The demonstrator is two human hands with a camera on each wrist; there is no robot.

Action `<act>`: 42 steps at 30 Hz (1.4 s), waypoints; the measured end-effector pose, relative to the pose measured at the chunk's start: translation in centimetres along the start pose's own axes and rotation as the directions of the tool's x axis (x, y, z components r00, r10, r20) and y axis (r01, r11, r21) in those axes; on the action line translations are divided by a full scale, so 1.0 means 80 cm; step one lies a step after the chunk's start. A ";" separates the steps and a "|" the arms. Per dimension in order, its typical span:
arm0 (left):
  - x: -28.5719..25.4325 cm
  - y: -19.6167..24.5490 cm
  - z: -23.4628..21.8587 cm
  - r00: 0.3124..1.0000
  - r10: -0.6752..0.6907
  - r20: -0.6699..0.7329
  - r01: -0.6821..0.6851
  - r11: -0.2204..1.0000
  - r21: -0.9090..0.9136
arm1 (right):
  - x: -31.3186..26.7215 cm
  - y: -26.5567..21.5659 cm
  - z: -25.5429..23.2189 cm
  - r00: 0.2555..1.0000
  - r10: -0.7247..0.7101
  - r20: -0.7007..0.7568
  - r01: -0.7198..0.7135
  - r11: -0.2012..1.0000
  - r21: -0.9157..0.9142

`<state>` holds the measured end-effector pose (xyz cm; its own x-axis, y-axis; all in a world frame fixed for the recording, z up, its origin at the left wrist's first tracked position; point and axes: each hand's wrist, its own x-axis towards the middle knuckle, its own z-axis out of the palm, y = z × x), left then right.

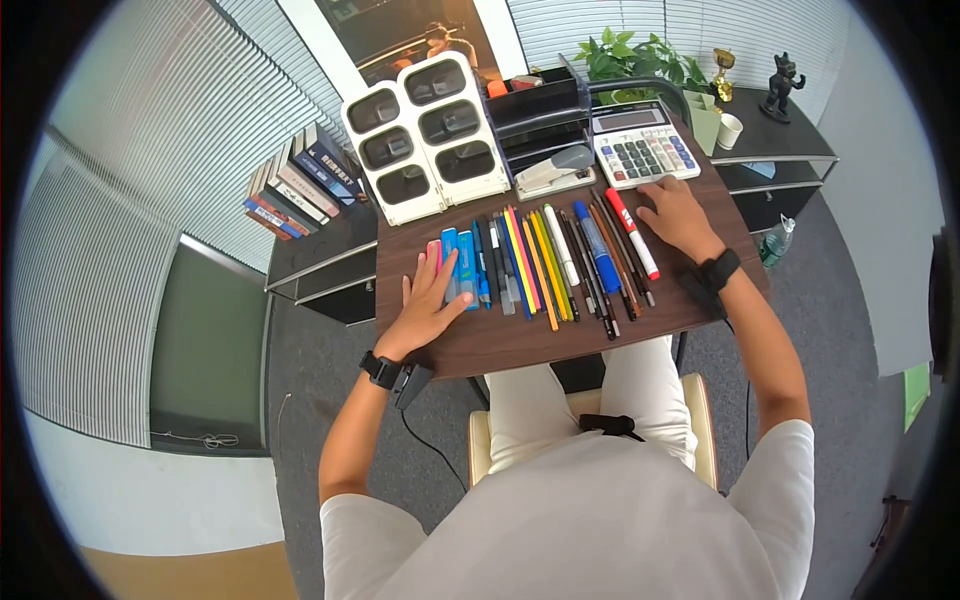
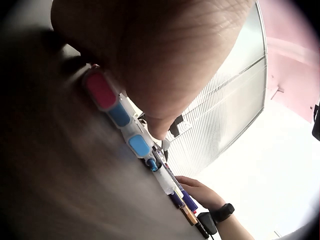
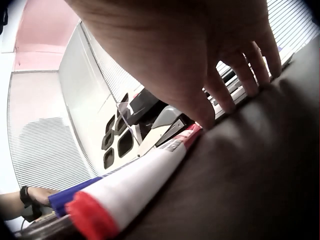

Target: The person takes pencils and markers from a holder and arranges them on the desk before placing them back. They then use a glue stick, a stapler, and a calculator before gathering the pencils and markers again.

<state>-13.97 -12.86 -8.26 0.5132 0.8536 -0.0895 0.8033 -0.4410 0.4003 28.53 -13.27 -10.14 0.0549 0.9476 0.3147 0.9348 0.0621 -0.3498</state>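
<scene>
- The row of pens and pencils lies side by side across the middle of the brown desk [image 1: 500,345], between the two hands.
- At its left end sit a pink block [image 1: 433,252] and two blue boxes [image 1: 449,240], close together.
- The left hand [image 1: 425,310] rests over that end, fingers spread and fairly straight on the pink block and the boxes, thumb by the lower end of the nearer box; it grips nothing that I can see.
- Next come dark pens, then coloured pencils [image 1: 540,275], a white marker [image 1: 562,245], dark pencils and a thick blue marker [image 1: 596,245].
- A white marker with red ends [image 1: 633,233] lies slanted at the right end.
- The right hand [image 1: 683,220] is spread wide beside it, fingers bent down near the calculator [image 1: 645,150], thumb close to the marker's far end; whether they touch, I can't tell.
- Behind the row stand a stapler [image 1: 555,175], a white six-pocket holder [image 1: 408,106] and a black organizer [image 1: 540,110].
- Books [image 1: 305,180] stand on a cabinet off to the left.
- On the right-hand cabinet are a leafy plant [image 1: 640,60], a paper cup [image 1: 730,130], a gold trophy [image 1: 722,75] and a black figurine [image 1: 782,85].
</scene>
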 end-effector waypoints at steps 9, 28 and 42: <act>0.000 0.001 0.005 1.000 0.003 -0.030 -0.003 1.000 -0.001 | 0.037 0.019 0.005 0.995 0.009 0.104 -0.012 0.999 0.029; 0.062 0.107 0.033 0.901 0.417 -0.123 -0.387 0.899 0.206 | -0.081 -0.039 -0.045 0.976 -0.219 0.015 0.213 0.962 0.171; 0.056 0.090 0.029 0.933 0.331 0.141 -0.359 0.883 0.301 | -0.080 -0.095 -0.004 0.871 -0.319 0.374 0.363 0.930 -0.052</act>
<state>-5.16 -12.83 -7.93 0.7876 0.6111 -0.0793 0.6162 -0.7797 0.1110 21.17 -19.92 -9.22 -0.3820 0.9225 0.0553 0.9077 0.3858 -0.1653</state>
